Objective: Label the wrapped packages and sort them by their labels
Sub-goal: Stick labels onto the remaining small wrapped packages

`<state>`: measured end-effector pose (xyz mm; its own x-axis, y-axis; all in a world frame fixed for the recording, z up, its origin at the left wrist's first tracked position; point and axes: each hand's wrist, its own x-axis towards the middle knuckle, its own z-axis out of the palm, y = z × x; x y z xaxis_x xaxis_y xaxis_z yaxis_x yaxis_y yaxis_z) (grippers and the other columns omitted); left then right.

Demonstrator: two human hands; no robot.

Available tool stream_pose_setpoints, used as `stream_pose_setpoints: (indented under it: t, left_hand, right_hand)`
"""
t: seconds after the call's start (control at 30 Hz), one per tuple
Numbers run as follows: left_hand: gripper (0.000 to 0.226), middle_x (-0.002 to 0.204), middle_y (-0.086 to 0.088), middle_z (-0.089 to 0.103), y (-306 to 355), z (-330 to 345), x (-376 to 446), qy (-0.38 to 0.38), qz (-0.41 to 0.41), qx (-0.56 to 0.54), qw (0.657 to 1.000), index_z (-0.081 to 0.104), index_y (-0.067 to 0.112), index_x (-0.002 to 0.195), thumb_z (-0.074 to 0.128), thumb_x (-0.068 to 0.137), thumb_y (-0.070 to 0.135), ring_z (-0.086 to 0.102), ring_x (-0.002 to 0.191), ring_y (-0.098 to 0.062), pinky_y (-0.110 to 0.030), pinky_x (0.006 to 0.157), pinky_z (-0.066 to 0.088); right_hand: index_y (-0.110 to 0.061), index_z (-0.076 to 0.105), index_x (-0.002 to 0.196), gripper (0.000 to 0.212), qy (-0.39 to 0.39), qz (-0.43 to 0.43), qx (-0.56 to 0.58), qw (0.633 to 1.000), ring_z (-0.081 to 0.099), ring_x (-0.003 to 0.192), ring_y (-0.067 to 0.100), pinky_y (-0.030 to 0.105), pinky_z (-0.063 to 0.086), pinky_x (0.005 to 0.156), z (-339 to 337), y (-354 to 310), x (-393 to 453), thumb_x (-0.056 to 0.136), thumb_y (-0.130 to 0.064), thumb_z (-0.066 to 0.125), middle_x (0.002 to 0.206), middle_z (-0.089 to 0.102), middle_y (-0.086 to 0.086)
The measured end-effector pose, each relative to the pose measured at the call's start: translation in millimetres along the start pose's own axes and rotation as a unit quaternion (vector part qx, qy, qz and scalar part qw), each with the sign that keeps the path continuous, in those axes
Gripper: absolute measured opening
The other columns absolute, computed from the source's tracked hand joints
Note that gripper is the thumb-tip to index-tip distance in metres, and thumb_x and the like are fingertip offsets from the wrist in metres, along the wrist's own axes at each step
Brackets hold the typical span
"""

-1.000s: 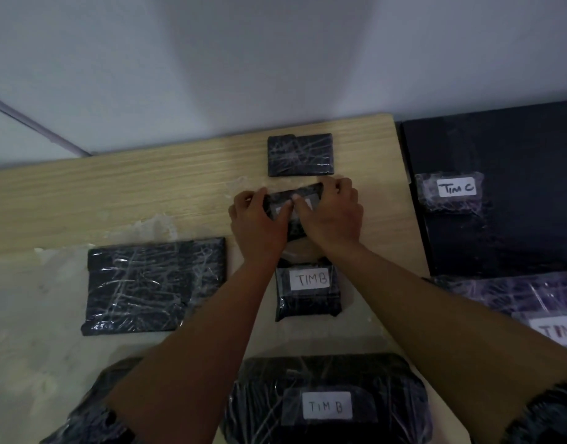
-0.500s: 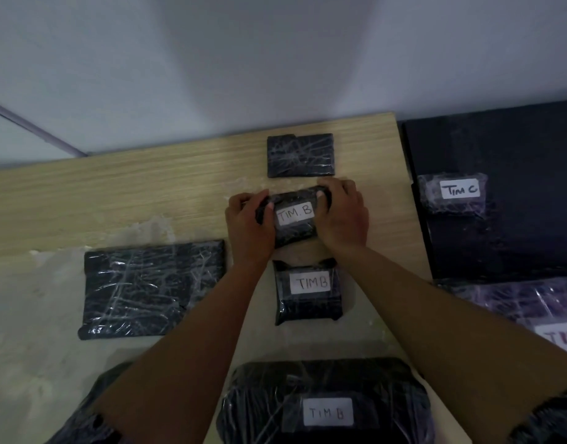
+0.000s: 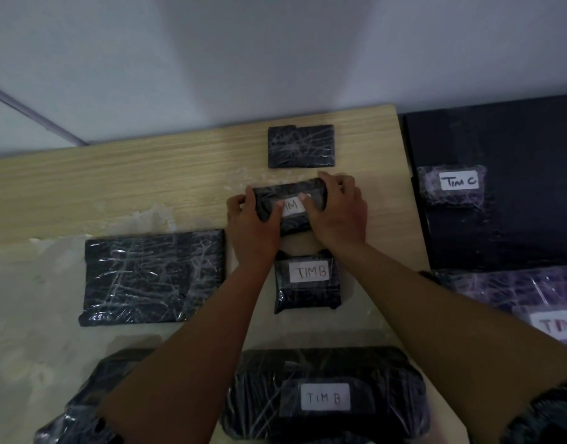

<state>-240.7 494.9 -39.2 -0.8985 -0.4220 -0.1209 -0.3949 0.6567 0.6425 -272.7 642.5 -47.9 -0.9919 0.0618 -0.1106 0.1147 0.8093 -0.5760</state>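
Observation:
A small black wrapped package (image 3: 291,195) with a white label (image 3: 294,207) lies on the wooden table (image 3: 147,181), gripped by my left hand (image 3: 253,224) on its left side and my right hand (image 3: 338,213) on its right. Both thumbs press on the label and partly hide its writing. Just below it sits a small package labelled TIM B (image 3: 307,282). A large package labelled TIM B (image 3: 325,395) lies at the near edge. An unlabelled small package (image 3: 301,146) rests farther back. An unlabelled large flat package (image 3: 154,277) is at the left.
A black surface (image 3: 516,139) at the right carries a small package labelled TIM C (image 3: 452,187) and a larger purple-tinted wrapped package (image 3: 516,293) with a partly seen label. Another wrapped package (image 3: 80,411) pokes in at bottom left. A white wall stands behind the table.
My thumbs spread apart, showing the label's TIM B writing, then moved back onto the label and now cover its ends. The package stays in place.

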Motion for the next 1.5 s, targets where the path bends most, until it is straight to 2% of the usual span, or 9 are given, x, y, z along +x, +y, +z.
stream_pose_setpoints:
  t: [0.2,0.37,0.5,0.6,0.77,1.0,1.3,1.4,1.5]
  left_hand:
    - [0.066,0.123,-0.015,0.046,-12,-3,3,-0.018,0.037,-0.008,0.999,0.037,0.005,0.146,0.062,0.093,0.035,0.053,0.106,-0.026,-0.025,0.086,0.043]
    - [0.058,0.122,-0.017,0.048,-12,-7,5,-0.024,0.05,-0.001,0.998,0.04,0.004,0.144,0.06,0.095,0.026,0.053,0.102,-0.025,-0.016,0.081,0.035]
    - [0.062,0.124,-0.017,0.048,-8,-9,3,-0.021,0.036,0.017,0.999,0.036,0.003,0.146,0.058,0.095,0.03,0.052,0.109,-0.029,-0.022,0.089,0.038]
    - [0.069,0.129,-0.015,0.045,0,-10,-5,0.014,0.03,0.055,0.998,0.037,0.007,0.147,0.059,0.092,0.044,0.046,0.116,-0.031,-0.038,0.093,0.043]
    - [0.08,0.137,-0.011,0.042,1,-10,-14,-0.013,0.032,0.098,0.995,0.038,0.009,0.147,0.064,0.085,0.054,0.041,0.122,-0.03,-0.042,0.099,0.039]
    - [0.074,0.135,-0.012,0.044,-14,-14,-12,-0.038,0.077,0.12,0.989,0.042,0.008,0.144,0.064,0.087,0.05,0.042,0.117,-0.033,-0.045,0.091,0.042]
    - [0.061,0.14,-0.015,0.038,-13,-17,-11,-0.066,0.083,0.116,0.987,0.038,0.006,0.145,0.056,0.096,0.036,0.039,0.119,-0.036,-0.047,0.096,0.039]
    - [0.065,0.143,-0.013,0.036,-4,-17,-14,-0.06,0.067,0.116,0.989,0.036,0.006,0.146,0.055,0.095,0.041,0.036,0.123,-0.035,-0.047,0.1,0.039]
    - [0.083,0.146,-0.009,0.032,7,-14,-18,-0.054,0.036,0.128,0.99,0.031,0.009,0.148,0.06,0.087,0.056,0.033,0.127,-0.03,-0.036,0.101,0.034]
  right_hand:
    - [-0.026,0.047,0.142,0.049,0.001,-0.02,-0.007,1.0,0.047,0.114,0.027,0.043,0.042,0.092,0,6,-1,0.097,-0.046,0.051,0.133,0.045,0.004]
    - [-0.022,0.05,0.142,0.043,0.014,-0.048,0.002,0.999,0.051,0.104,0.029,0.04,0.044,0.082,-1,11,0,0.101,-0.034,0.047,0.128,0.05,0.006]
    - [-0.018,0.052,0.141,0.041,0.029,-0.038,0.018,0.999,0.052,0.1,0.03,0.041,0.047,0.08,-3,5,-1,0.101,-0.025,0.045,0.124,0.053,0.008]
    - [-0.018,0.046,0.145,0.047,0.018,-0.018,0.016,1.0,0.05,0.11,0.031,0.043,0.046,0.088,-7,-1,-1,0.101,-0.036,0.044,0.129,0.05,0.009]
    - [-0.019,0.044,0.144,0.07,0.002,0.014,-0.014,1.0,0.049,0.116,0.028,0.042,0.046,0.091,-6,-1,-14,0.088,-0.059,0.056,0.13,0.046,0.009]
    - [-0.02,0.038,0.15,0.066,-0.029,-0.019,-0.038,0.999,0.046,0.117,0.028,0.04,0.042,0.09,-9,11,-16,0.095,-0.055,0.051,0.133,0.044,0.008]
    - [-0.012,0.04,0.15,0.051,-0.042,-0.055,-0.014,0.997,0.049,0.111,0.031,0.042,0.046,0.084,-14,20,-15,0.103,-0.032,0.045,0.128,0.049,0.011]
    - [-0.016,0.037,0.151,0.056,-0.037,-0.033,-0.008,0.999,0.048,0.112,0.029,0.041,0.046,0.089,-14,14,-18,0.101,-0.041,0.044,0.125,0.048,0.008]
    - [-0.022,0.031,0.153,0.077,-0.065,-0.004,-0.019,0.998,0.044,0.119,0.024,0.038,0.041,0.098,-14,10,-19,0.091,-0.061,0.052,0.131,0.043,0.005]
